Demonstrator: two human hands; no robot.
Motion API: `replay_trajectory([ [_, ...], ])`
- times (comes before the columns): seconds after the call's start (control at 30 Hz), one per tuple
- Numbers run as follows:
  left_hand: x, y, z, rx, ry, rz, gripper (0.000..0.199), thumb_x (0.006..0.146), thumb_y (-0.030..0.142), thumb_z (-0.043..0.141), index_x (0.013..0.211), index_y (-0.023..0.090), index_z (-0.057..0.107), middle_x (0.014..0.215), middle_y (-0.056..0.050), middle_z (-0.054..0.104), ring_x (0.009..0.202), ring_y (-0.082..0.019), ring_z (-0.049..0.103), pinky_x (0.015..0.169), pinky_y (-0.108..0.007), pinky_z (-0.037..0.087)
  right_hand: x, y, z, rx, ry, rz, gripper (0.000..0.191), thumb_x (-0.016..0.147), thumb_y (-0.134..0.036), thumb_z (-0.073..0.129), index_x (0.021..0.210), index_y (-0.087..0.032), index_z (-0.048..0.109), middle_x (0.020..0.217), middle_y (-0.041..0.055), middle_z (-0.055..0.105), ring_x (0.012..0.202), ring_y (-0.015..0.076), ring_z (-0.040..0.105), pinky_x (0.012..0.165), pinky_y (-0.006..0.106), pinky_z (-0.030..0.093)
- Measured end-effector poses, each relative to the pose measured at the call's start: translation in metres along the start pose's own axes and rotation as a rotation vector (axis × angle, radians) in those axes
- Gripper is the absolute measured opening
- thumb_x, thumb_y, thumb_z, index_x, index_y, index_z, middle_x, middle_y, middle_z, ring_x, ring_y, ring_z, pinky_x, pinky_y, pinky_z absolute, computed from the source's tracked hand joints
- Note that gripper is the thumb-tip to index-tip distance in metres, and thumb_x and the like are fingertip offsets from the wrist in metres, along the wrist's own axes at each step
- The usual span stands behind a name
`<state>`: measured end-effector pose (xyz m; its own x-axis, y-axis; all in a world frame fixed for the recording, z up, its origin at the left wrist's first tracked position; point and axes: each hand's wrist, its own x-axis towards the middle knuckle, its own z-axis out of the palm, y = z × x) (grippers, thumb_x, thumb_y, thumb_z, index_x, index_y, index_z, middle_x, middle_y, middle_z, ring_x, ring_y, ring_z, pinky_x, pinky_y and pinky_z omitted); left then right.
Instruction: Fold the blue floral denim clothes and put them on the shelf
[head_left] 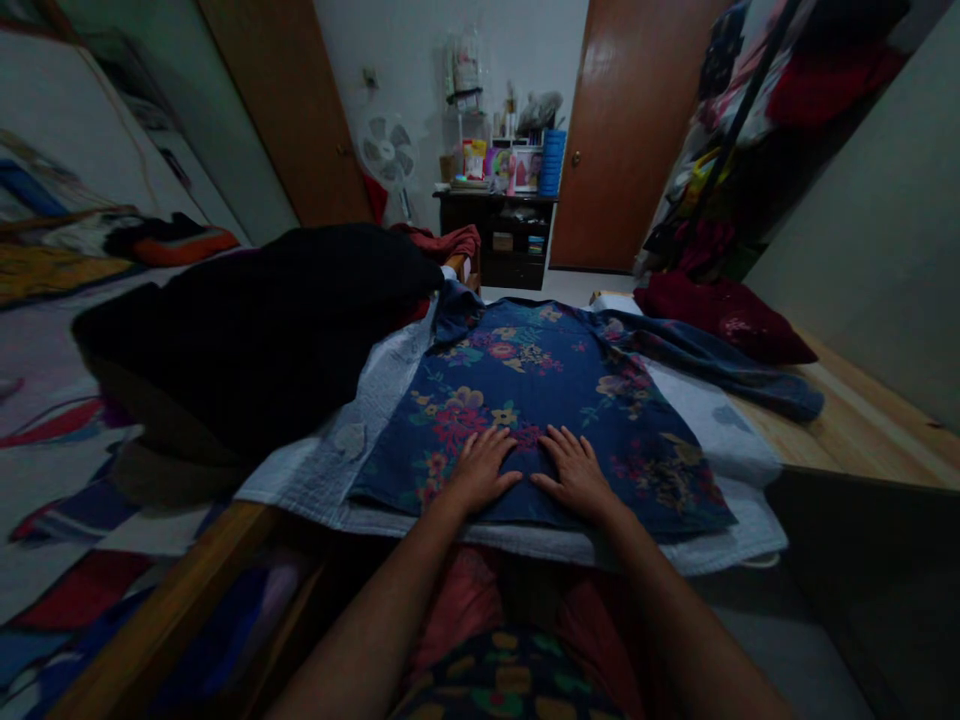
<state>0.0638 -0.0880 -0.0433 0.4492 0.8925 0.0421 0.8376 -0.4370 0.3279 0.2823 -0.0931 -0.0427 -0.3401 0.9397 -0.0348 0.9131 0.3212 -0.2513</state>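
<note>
A dark blue floral shirt [540, 385] lies spread out on a white cloth [360, 440], its hem toward me. My left hand [484, 468] rests flat on the lower middle of the shirt, fingers stretched out. Beside it, palm down on the same fabric, is my right hand [574, 475], its fingers spread. A narrow gap of shirt shows between the two thumbs. One sleeve [727, 365] reaches out to the right past the white cloth; the left sleeve [456, 310] is short in view, partly bunched.
A heap of black clothing [262, 330] lies at the left on a bed with patterned sheets. To the right are a maroon cushion [727, 315] and a wooden surface [870, 420]. A dark cabinet [495, 215], a fan [388, 150] and hanging clothes stand farther back.
</note>
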Motion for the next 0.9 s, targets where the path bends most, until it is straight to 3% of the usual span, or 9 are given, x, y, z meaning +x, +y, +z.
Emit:
replay_trajectory([
  [0.2,-0.007,-0.011,-0.005,0.120,0.040,-0.087,0.053,0.093,0.051,0.045,0.143,0.033,0.041,0.155,-0.001,0.035,0.145,-0.025,0.022,0.118,-0.048,0.018,-0.010,0.013,-0.003,0.008,0.011,-0.030,0.057,0.093,-0.047,0.043,0.145,-0.025,0.041,0.157,0.0042,0.031,0.146,0.0234,0.021,0.117,0.044,0.015],
  [0.37,-0.010,0.009,-0.005,0.185,0.100,-0.246,0.051,0.092,0.043,0.047,0.139,0.024,0.048,0.152,-0.009,0.039,0.142,-0.033,0.027,0.115,-0.058,0.016,-0.014,0.003,0.000,0.010,0.073,0.096,0.047,0.096,-0.034,0.038,0.138,-0.020,0.049,0.153,0.0068,0.038,0.142,0.0239,0.028,0.116,0.041,0.019],
  [0.5,-0.009,0.035,0.010,0.110,0.076,-0.068,0.050,0.092,0.035,0.044,0.141,0.023,0.044,0.155,-0.005,0.035,0.144,-0.025,0.026,0.118,-0.049,0.019,-0.014,-0.014,0.006,-0.004,0.074,0.122,0.050,0.095,-0.040,0.039,0.140,-0.021,0.047,0.154,0.0071,0.035,0.143,0.0290,0.024,0.115,0.046,0.019],
  [0.6,-0.010,0.043,0.021,0.079,0.056,0.000,0.051,0.095,0.034,0.039,0.145,0.025,0.038,0.156,-0.002,0.033,0.144,-0.021,0.026,0.119,-0.045,0.018,-0.017,-0.018,0.007,0.004,0.078,0.095,0.050,0.095,-0.038,0.039,0.142,-0.022,0.045,0.155,0.0063,0.034,0.144,0.0273,0.023,0.116,0.045,0.018],
  [0.9,-0.018,0.015,0.010,0.154,0.042,-0.058,0.060,0.094,0.056,0.037,0.148,0.029,0.034,0.158,-0.003,0.029,0.145,-0.025,0.024,0.118,-0.050,0.017,-0.032,0.008,-0.003,0.021,0.097,0.198,0.049,0.095,-0.038,0.041,0.141,-0.022,0.047,0.154,0.0061,0.036,0.143,0.0242,0.028,0.116,0.043,0.018],
])
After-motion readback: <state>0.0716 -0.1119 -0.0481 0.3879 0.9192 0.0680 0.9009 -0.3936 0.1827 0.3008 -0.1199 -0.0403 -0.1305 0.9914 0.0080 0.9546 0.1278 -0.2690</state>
